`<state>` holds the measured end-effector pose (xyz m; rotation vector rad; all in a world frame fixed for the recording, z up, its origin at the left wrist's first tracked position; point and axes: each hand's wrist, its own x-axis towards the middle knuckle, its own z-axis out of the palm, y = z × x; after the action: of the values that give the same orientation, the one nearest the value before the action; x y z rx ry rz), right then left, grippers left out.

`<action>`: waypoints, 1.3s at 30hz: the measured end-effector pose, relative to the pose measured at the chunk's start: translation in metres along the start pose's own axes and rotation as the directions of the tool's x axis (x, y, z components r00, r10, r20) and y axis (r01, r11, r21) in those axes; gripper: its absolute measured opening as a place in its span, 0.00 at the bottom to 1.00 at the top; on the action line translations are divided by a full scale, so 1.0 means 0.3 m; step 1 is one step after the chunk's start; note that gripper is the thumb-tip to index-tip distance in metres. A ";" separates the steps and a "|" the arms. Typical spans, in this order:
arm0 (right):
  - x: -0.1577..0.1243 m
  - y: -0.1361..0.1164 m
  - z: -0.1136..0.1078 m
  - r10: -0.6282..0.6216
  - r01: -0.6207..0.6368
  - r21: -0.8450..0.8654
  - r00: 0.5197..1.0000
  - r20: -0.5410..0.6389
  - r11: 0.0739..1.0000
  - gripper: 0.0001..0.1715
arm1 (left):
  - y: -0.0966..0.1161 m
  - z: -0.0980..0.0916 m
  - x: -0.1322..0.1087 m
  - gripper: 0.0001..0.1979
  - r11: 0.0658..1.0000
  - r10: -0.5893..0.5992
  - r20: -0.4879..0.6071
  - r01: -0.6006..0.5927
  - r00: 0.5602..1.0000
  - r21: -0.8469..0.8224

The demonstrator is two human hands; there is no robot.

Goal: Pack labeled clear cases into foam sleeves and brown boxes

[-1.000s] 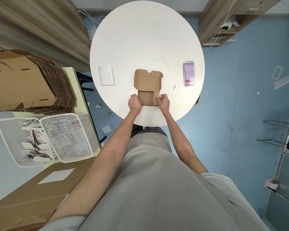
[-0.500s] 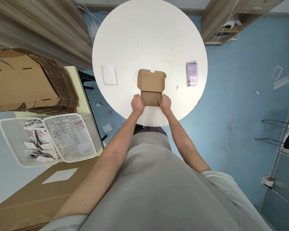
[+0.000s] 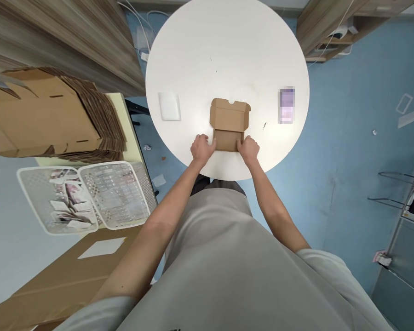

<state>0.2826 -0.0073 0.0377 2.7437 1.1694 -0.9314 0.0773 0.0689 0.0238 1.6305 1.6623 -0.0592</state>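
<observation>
A small brown cardboard box sits near the front edge of the round white table, its lid raised and folded back. No contents show in its shallow tray. At the left wall is my left hand, thumb by the wall and fingers apart from it, a gap showing between them. My right hand grips the right wall, thumb inside and fingers outside. Left of the box lies a flat white packet. To the right is a purple and pink item, blurred by pixelation.
On a side table at left are a stack of flattened cardboard boxes and two white plastic baskets, one with small packets, one with clear packages. A large carton stands nearer. A wooden cabinet is at back right.
My left hand has loosened, its fingers coming away from the box's left wall. My right hand keeps its hold. The whole view has shifted slightly, so things appear further right.
</observation>
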 end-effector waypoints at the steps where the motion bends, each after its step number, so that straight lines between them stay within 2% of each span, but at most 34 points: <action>1: -0.014 0.003 -0.012 0.012 -0.012 0.002 1.000 -0.028 1.000 0.18 | -0.024 -0.039 0.023 0.18 1.000 -0.009 -0.053 0.008 0.999 -0.022; 4: -0.069 0.025 -0.062 0.047 -0.047 0.006 0.994 -0.100 0.999 0.25 | -0.106 -0.176 0.142 0.24 0.994 -0.076 -0.253 0.051 0.965 -0.101; 6: -0.114 0.044 -0.096 0.076 -0.075 0.014 0.989 -0.126 0.997 0.25 | -0.150 -0.257 0.241 0.28 0.982 -0.152 -0.321 0.105 0.935 -0.159; 8: -0.160 0.060 -0.122 0.107 -0.104 0.030 0.984 -0.140 0.994 0.24 | -0.175 -0.308 0.331 0.31 0.968 -0.239 -0.344 0.195 0.908 -0.158; 12: -0.237 0.076 -0.147 0.169 -0.163 0.049 0.973 -0.155 0.985 0.22 | -0.183 -0.321 0.437 0.36 0.949 -0.304 -0.251 0.270 0.919 -0.161; 16: -0.278 0.078 -0.157 0.221 -0.216 0.053 0.962 -0.158 0.975 0.21 | -0.189 -0.298 0.479 0.39 0.926 -0.361 -0.201 0.324 0.911 -0.196; 18: -0.285 0.077 -0.161 0.224 -0.218 0.060 0.962 -0.153 0.974 0.20 | -0.188 -0.288 0.485 0.38 0.934 -0.335 -0.190 0.299 0.923 -0.195; 22: -0.279 0.072 -0.172 0.186 -0.174 0.087 0.971 -0.150 0.981 0.20 | -0.151 -0.257 0.429 0.31 0.968 -0.163 -0.173 0.124 0.971 -0.216; 26: -0.253 0.057 -0.189 0.087 -0.055 0.180 0.981 -0.175 0.982 0.24 | -0.096 -0.248 0.269 0.29 0.976 0.025 -0.155 -0.057 0.988 -0.208; 29: -0.224 0.017 -0.198 -0.147 0.206 0.272 0.964 -0.221 0.940 0.33 | -0.071 -0.265 0.125 0.25 0.980 0.150 -0.111 -0.163 0.982 -0.115; 31: -0.206 -0.027 -0.197 -0.347 0.403 0.299 0.911 -0.223 0.865 0.40 | -0.058 -0.275 0.042 0.20 0.970 0.236 -0.011 -0.236 0.972 -0.050; 33: -0.194 -0.072 -0.189 -0.502 0.534 0.317 0.846 -0.182 0.784 0.44 | -0.041 -0.277 -0.023 0.15 0.954 0.301 0.098 -0.301 0.949 -0.017; 36: -0.187 -0.105 -0.165 -0.594 0.573 0.371 0.801 -0.067 0.731 0.37 | -0.006 -0.263 -0.085 0.12 0.921 0.388 0.185 -0.389 0.903 -0.033; 39: -0.183 -0.071 -0.136 -0.587 0.506 0.456 0.808 0.046 0.732 0.23 | 0.027 -0.238 -0.112 0.11 0.893 0.449 0.205 -0.444 0.870 -0.072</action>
<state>0.2597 -0.0181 0.1048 2.5166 2.0101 -1.6441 0.0449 0.0811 0.0951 1.8806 1.0863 0.0154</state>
